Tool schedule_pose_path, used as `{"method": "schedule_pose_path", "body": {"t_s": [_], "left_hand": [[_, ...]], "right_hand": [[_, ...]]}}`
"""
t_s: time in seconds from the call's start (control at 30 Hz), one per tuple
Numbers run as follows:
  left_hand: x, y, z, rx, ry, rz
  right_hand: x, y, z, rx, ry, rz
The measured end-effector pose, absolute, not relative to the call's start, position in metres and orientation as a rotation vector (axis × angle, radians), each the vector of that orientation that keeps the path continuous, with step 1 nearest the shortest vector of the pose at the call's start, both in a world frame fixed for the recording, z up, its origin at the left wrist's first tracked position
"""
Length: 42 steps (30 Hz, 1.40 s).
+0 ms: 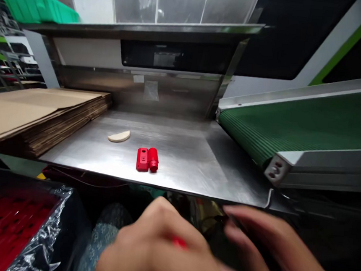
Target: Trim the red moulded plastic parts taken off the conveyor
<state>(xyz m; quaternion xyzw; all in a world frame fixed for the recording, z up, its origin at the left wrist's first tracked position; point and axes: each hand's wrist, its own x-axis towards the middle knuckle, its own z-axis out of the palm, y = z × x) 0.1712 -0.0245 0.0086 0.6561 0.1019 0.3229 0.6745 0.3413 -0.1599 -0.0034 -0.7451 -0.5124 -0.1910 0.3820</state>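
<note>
My left hand (158,243) is closed in the lower middle, in front of the table edge. A small bit of a red part (180,241) shows between its fingers; the rest is hidden. To the right, my right hand (268,244) is blurred, its thumb and fingers curled toward each other. A thin dark thing seems to be at its fingertips, too smeared to name. Beyond my hands, a red moulded plastic piece (142,159) with a ribbed cylinder on its right side lies on the metal table (180,139). Behind it to the left is a cream half-moon piece (119,136).
Flat cardboard sheets (84,110) are stacked at the left. A green conveyor belt (311,121) slopes down at the right. At lower left, a plastic-lined box (62,209) holds several red parts (5,225). A green bin (41,8) stands on the shelf.
</note>
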Motion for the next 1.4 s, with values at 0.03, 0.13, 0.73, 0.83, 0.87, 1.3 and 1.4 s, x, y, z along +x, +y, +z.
{"method": "schedule_pose_path", "body": {"t_s": [0.03,0.13,0.73,0.83,0.87,1.3,1.4], "left_hand": [[0.178,-0.026,0.000,1.437,0.292,0.757],[0.205,-0.028,-0.026,1.322,0.496,0.733],[0.223,-0.024,-0.016,0.855,0.445,0.640],[0.219,-0.030,-0.012,0.614,0.391,0.356],[0.218,-0.031,-0.012,0.602,0.364,0.311],[0.188,-0.001,-0.059,0.935,0.234,0.742],[0.184,0.006,-0.060,0.766,0.141,0.751]], "right_hand": [[0.356,-0.140,-0.004,-1.957,-1.301,-0.455],[0.399,-0.066,-0.003,-2.109,-1.323,-0.332],[0.300,-0.133,-0.062,-0.972,-0.579,0.918],[0.298,-0.128,-0.062,-0.885,-0.589,0.955],[0.298,-0.127,-0.062,-0.891,-0.617,0.942],[0.316,-0.107,-0.032,-1.645,-1.068,0.331],[0.335,-0.041,0.006,-1.810,-1.270,-0.102]]}}
